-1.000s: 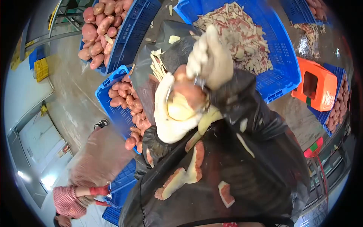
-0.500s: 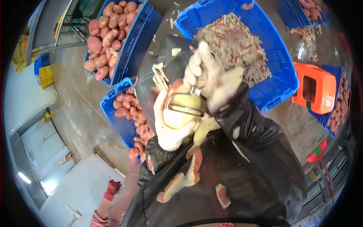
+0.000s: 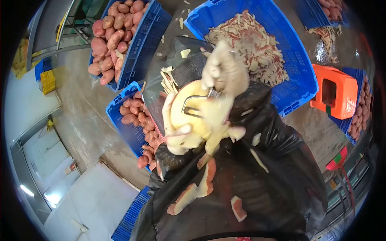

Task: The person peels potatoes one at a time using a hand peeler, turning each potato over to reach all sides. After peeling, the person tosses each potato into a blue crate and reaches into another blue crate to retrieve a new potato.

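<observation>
Head view: left hand (image 3: 177,134) cradles one potato (image 3: 185,96), right hand (image 3: 227,72) grips one peeler (image 3: 212,94); right of the potato, one peelings crate (image 3: 301,67) presents its edge; well left, open floor (image 3: 82,120).

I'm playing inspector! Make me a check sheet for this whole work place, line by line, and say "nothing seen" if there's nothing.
Surface: wet-looking grey floor, pale scraps on it.
Job's things: pale yellow oval potato; thin metal-framed peeler over it, contact unclear.
Clutter: red-and-white peelings on the black plastic smock; a heap of mixed peelings in an open blue plastic crate.
Hands: left hand cradles the potato; right hand grips the peeler.
Cables: nothing seen.
Surroundings: pinkish-red round potatoes in blue plastic crates; orange plastic stool.
</observation>
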Action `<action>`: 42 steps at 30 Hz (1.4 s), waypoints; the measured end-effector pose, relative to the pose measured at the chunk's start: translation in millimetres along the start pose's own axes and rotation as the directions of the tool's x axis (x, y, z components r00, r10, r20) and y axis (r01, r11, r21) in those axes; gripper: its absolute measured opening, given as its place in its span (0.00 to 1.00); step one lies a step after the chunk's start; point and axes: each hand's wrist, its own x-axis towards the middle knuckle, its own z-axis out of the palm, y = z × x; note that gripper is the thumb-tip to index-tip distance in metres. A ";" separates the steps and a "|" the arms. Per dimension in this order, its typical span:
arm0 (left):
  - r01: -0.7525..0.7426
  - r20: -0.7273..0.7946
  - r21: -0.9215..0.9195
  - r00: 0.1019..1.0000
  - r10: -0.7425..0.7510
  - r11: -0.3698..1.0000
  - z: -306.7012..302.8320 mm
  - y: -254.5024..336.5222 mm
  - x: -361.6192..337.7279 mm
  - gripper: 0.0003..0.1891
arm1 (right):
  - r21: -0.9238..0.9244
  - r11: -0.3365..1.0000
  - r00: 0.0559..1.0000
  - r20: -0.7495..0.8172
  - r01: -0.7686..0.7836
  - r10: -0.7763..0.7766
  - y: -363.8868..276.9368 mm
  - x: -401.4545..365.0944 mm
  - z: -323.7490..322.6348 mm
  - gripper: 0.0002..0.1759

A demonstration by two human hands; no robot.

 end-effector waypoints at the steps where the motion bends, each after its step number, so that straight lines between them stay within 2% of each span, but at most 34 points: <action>1: 0.014 -0.034 0.073 0.999 -0.012 0.997 -2.9 -3.4 0.6 0.47 | 0.191 0.979 0.983 -0.152 -0.075 0.105 5.3 5.7 -12.7 0.21; 2: 0.018 -0.062 0.141 0.998 -0.010 0.990 -3.3 -6.3 2.9 0.47 | 0.377 0.919 0.937 -0.267 -0.115 0.227 12.6 19.0 -33.8 0.21; 3: 0.031 -0.066 0.286 0.998 -0.013 0.958 0.0 -0.6 4.4 0.47 | 0.332 0.941 0.913 -0.362 -0.064 0.189 16.1 31.4 -54.1 0.20; 4: 0.028 -0.068 0.284 0.998 -0.009 0.958 1.6 6.6 1.5 0.47 | 0.275 0.959 0.910 -0.411 0.061 0.060 16.7 39.4 -57.4 0.21; 5: -0.166 0.064 0.784 0.980 0.189 0.598 3.3 14.6 -3.2 0.46 | 0.286 0.958 0.918 -0.388 0.031 0.086 16.6 38.4 -61.0 0.21; 6: -0.298 0.290 0.955 0.919 0.265 -0.013 7.6 20.0 -2.8 0.46 | 0.290 0.957 0.927 -0.361 0.009 0.100 13.7 40.2 -65.5 0.21; 7: -0.371 0.394 0.919 0.884 0.250 -0.136 20.4 15.9 -3.4 0.47 | 0.242 0.970 0.927 -0.371 0.030 0.063 10.6 37.6 -54.2 0.21; 8: -0.322 0.351 0.897 0.935 0.047 -0.304 38.9 15.5 -5.3 0.43 | 0.199 0.979 0.921 -0.387 0.042 0.039 13.4 31.1 -41.0 0.20; 9: -0.316 0.348 0.911 0.934 0.085 -0.265 29.6 7.8 -1.9 0.44 | 0.191 0.981 0.952 -0.305 0.042 0.019 23.9 30.6 -44.0 0.20; 12: -0.308 0.330 0.937 0.935 0.128 -0.167 3.4 4.4 8.1 0.47 | 0.068 0.997 0.936 -0.352 0.032 -0.006 31.9 41.0 -50.2 0.21; 13: -0.263 0.268 0.963 0.958 0.101 -0.060 6.1 11.6 9.2 0.48 | -0.213 0.972 0.924 -0.343 0.098 -0.168 25.2 48.0 -52.7 0.22; 14: -0.218 0.214 0.975 0.974 0.076 0.045 8.2 19.8 11.0 0.48 | 0.086 0.994 0.928 -0.372 0.071 -0.034 16.3 57.6 -53.1 0.24; 16: -0.243 0.239 0.963 0.970 0.045 0.119 -6.2 24.2 23.5 0.49 | 0.343 0.937 0.968 -0.249 0.067 0.022 1.2 45.1 -50.3 0.24; 17: -0.207 0.218 0.927 0.976 -0.001 0.314 -9.5 22.9 24.1 0.49 | 0.284 0.953 0.987 -0.142 0.109 -0.070 3.7 27.4 -31.9 0.24; 18: -0.141 0.196 0.858 0.979 -0.061 0.494 -12.4 21.6 20.1 0.49 | 0.429 0.903 1.000 0.006 -0.019 0.018 6.1 6.9 -3.3 0.21; 19: 0.280 -0.032 0.402 0.956 -0.292 0.872 16.1 28.6 10.5 0.54 | 0.252 0.968 0.999 -0.048 -0.011 0.024 11.1 -10.0 15.1 0.21; 20: 0.266 0.010 0.348 0.958 -0.287 0.899 9.7 24.4 7.8 0.55 | 0.064 0.998 0.995 -0.098 -0.011 0.017 14.2 -18.4 23.8 0.22; 22: 0.029 0.141 0.826 0.956 -0.257 0.563 -6.1 24.2 12.0 0.54 | 0.051 0.999 0.996 -0.090 0.004 0.001 14.9 -9.0 6.5 0.22; 24: -0.124 0.235 0.862 0.957 -0.171 0.491 -7.9 18.2 21.2 0.53 | 0.164 0.986 0.991 -0.132 -0.008 0.030 18.9 13.0 -16.8 0.25; 26: -0.063 0.141 0.909 0.977 -0.161 0.413 1.3 21.8 21.7 0.52 | 0.019 1.000 0.936 -0.353 -0.013 0.018 -1.6 29.0 -25.5 0.25; 28: -0.107 0.185 0.901 0.971 -0.151 0.420 7.9 26.6 22.1 0.51 | 0.341 0.922 0.975 -0.182 0.181 -0.124 -8.3 46.5 -56.3 0.21; 29: -0.231 0.278 0.917 0.955 -0.106 0.324 6.8 25.2 21.6 0.51 | 0.336 0.922 0.975 -0.172 0.194 -0.143 -4.9 45.8 -62.1 0.21; 30: -0.317 0.342 0.922 0.936 -0.085 0.221 5.9 23.2 24.3 0.51 | 0.271 0.962 0.989 0.137 0.018 -0.057 -0.3 29.6 -45.4 0.18; 31: -0.219 0.252 0.931 0.964 -0.082 0.291 3.7 17.5 21.8 0.51 | 0.167 0.975 0.911 0.406 -0.145 0.066 6.0 14.0 -28.6 0.15; 32: -0.113 0.156 0.928 0.983 -0.093 0.354 3.0 11.5 15.6 0.52 | -0.004 0.999 0.996 -0.075 -0.047 0.047 5.2 7.6 -11.7 0.15; 33: 0.049 -0.025 0.972 0.994 -0.108 0.229 35.8 20.2 19.0 0.52 | 0.067 0.998 0.970 -0.243 -0.016 0.032 1.7 20.9 -24.2 0.16; 34: 0.032 -0.010 0.971 0.996 -0.094 0.237 32.1 18.3 19.2 0.52 | 0.121 0.992 0.922 -0.387 0.030 0.019 -8.8 44.0 -39.8 0.17; 35: -0.128 0.143 0.967 0.988 -0.052 0.220 22.1 16.6 14.8 0.52 | 0.051 0.992 0.934 -0.344 0.116 -0.092 -14.2 49.8 -56.4 0.17; 36: -0.291 0.299 0.937 0.954 -0.013 0.195 16.2 15.8 16.7 0.52 | 0.170 0.978 0.974 -0.170 -0.123 0.153 -22.7 43.9 -48.4 0.17; 37: -0.339 0.346 0.925 0.938 -0.017 0.170 15.7 15.1 17.7 0.51 | 0.165 0.979 0.974 -0.170 -0.122 0.150 -18.4 39.5 -39.2 0.17; 38: -0.327 0.337 0.929 0.941 -0.030 0.176 16.1 14.3 17.4 0.51 | -0.206 0.973 0.990 -0.070 0.102 -0.119 -4.3 31.6 -21.6 0.18; 39: -0.278 0.293 0.941 0.955 -0.050 0.192 16.9 14.5 18.0 0.51 | -0.516 0.787 0.938 0.115 0.337 -0.326 4.6 23.8 -12.1 0.20; 40: -0.243 0.258 0.948 0.965 -0.053 0.204 17.0 15.5 20.6 0.50 | -0.076 0.997 0.967 -0.255 -0.013 -0.006 -0.2 35.1 -18.6 0.22; 42: -0.238 0.262 0.945 0.962 -0.080 0.226 6.0 23.2 20.9 0.51 | 0.146 0.987 0.939 -0.342 0.068 -0.014 -16.9 58.1 -39.5 0.24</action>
